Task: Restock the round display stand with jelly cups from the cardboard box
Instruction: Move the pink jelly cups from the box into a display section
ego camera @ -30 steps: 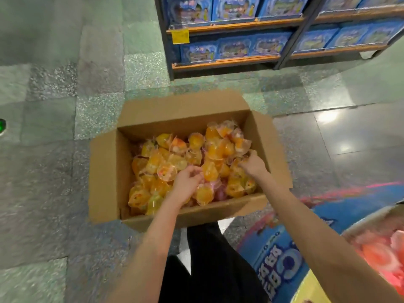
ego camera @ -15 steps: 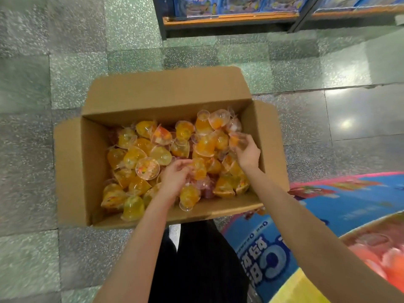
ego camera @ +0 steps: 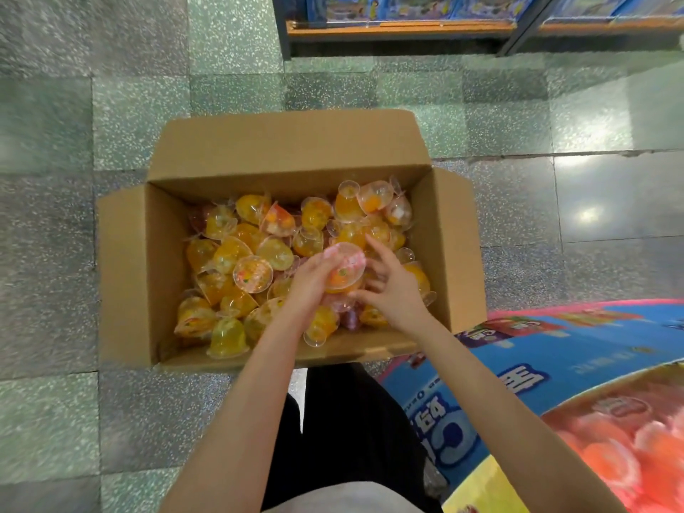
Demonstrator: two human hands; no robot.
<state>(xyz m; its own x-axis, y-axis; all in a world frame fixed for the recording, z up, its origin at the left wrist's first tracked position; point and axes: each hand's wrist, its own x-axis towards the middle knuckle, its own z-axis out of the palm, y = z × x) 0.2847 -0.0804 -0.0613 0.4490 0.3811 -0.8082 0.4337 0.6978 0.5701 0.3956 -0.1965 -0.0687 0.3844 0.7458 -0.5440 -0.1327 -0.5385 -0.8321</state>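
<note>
**Loose cups could spill between box and stand**

Head view: the cardboard box [ego camera: 288, 149] sits open on the floor [ego camera: 140, 105], its flaps spread, with jelly cups [ego camera: 237, 253] heaped loosely inside, mostly toward the right wall and the near wall. The left hand [ego camera: 307, 279] curls round one jelly cup with a pinkish lid [ego camera: 344, 270], lifted just above the heap near the box's right half. The right hand [ego camera: 392, 290] is beside it with fingers spread and relaxed, touching the pile and the held cup's edge; it grasps nothing I can make out. The round display stand [ego camera: 555, 383] shows only as a curved rim at the floor's near right corner, with pink cups inside

Judged risks: the cups are smooth, domed and tangled together, so a one-handed grip may slip, or neighbours may be dragged up and drop on the floor. The carry goes over the box's near right corner, where a forearm could catch the flap. Thin lids might split if squeezed hard. Tossed cups could bounce off the stand's rim
</note>
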